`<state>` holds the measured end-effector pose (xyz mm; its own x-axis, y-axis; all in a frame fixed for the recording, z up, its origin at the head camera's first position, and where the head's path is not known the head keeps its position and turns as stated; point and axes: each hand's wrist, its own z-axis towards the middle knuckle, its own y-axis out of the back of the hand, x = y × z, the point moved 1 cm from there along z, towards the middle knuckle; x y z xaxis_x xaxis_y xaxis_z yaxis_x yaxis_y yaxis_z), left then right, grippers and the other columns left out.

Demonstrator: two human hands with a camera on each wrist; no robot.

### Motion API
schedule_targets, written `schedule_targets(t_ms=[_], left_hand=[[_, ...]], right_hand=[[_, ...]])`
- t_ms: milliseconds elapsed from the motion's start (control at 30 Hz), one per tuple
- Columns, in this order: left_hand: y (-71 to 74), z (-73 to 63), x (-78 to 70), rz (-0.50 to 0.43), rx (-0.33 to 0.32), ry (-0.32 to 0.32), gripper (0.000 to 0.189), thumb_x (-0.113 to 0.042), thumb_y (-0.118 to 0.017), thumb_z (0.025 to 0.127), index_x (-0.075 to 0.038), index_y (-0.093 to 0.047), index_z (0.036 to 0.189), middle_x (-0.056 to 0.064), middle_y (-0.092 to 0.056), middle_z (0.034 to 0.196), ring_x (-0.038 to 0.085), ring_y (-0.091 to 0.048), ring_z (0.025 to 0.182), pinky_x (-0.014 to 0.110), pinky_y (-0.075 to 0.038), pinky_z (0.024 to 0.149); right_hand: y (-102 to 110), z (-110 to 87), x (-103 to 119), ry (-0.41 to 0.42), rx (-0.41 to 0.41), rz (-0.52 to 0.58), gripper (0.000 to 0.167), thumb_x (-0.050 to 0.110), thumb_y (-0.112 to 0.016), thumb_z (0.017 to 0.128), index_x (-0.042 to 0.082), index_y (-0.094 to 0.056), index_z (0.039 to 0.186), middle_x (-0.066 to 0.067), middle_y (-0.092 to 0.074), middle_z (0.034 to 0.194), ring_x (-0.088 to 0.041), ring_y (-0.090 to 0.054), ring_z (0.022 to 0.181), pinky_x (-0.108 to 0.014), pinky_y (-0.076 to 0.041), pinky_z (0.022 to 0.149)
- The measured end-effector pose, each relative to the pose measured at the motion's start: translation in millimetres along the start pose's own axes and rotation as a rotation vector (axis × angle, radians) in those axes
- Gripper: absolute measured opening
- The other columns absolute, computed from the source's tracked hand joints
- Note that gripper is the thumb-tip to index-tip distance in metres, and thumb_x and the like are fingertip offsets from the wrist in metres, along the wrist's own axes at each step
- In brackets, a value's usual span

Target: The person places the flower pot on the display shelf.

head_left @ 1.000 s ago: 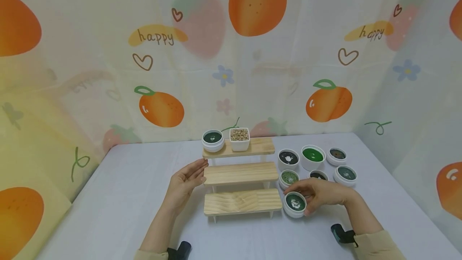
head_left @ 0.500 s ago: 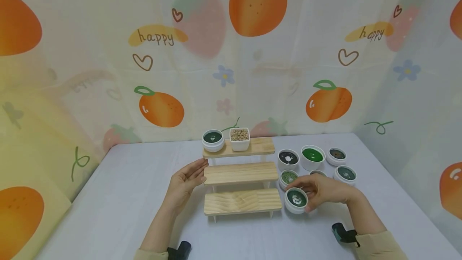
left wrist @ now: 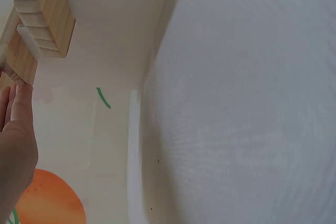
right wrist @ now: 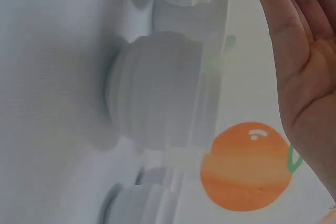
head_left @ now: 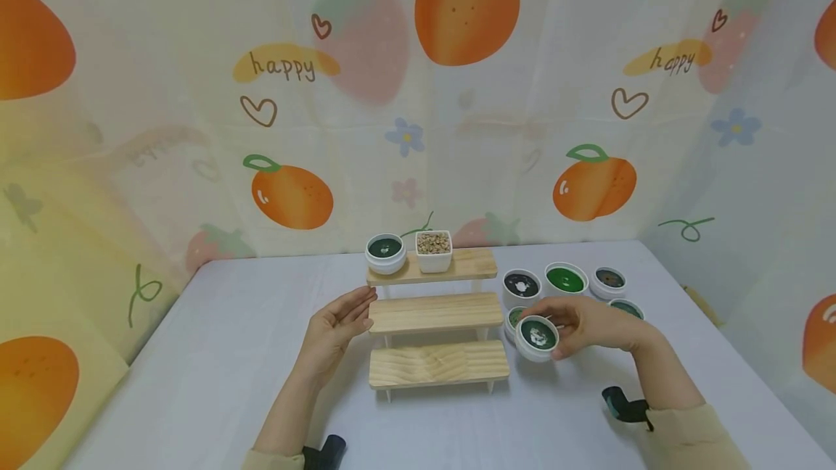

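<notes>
Pinched in the right hand [head_left: 597,323], the green-centred pot [head_left: 538,339] has risen off the tabletop [head_left: 222,361] (lower a second ago!), right of the shelves; left hand [head_left: 336,326], fingers extended, stays at the middle shelf [head_left: 436,312]; beyond, the square pot [head_left: 434,256] hasn't budged.

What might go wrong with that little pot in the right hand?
The right hand holds the little pot by its side, so it might slip. It could bump the partly hidden pot behind it. The left hand is at the wooden stand; a nudge might jolt the round pot on top.
</notes>
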<state>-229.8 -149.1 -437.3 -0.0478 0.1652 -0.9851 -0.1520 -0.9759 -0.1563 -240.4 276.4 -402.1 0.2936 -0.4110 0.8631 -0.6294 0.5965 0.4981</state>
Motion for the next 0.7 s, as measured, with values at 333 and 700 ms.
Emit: schedule_targets(t_ms=[333, 700], left_hand=[[0.4, -0.2, -0.1, 0.004, -0.001, -0.003, 0.06, 0.011, -0.064, 0.086, 0.008, -0.044, 0.142, 0.027, -0.046, 0.149, 0.002, -0.064, 0.117, 0.019, -0.053, 0.104], [-0.5, -0.1, -0.8, 0.008, 0.009, -0.004, 0.061, 0.01, -0.064, 0.085, 0.009, -0.043, 0.142, 0.029, -0.045, 0.149, 0.002, -0.064, 0.117, 0.018, -0.053, 0.104]], right_hand=[[18.2, 7.1, 13.7, -0.043, -0.108, -0.011, 0.063, 0.017, -0.082, 0.078, 0.01, -0.057, 0.136, -0.017, -0.054, 0.141, 0.001, -0.062, 0.112, -0.018, -0.058, 0.089], [34.5, 13.2, 29.2, -0.048, -0.165, -0.067, 0.058, 0.02, -0.079, 0.082, 0.018, -0.057, 0.136, -0.009, -0.061, 0.139, 0.0, -0.061, 0.117, -0.018, -0.054, 0.095]])
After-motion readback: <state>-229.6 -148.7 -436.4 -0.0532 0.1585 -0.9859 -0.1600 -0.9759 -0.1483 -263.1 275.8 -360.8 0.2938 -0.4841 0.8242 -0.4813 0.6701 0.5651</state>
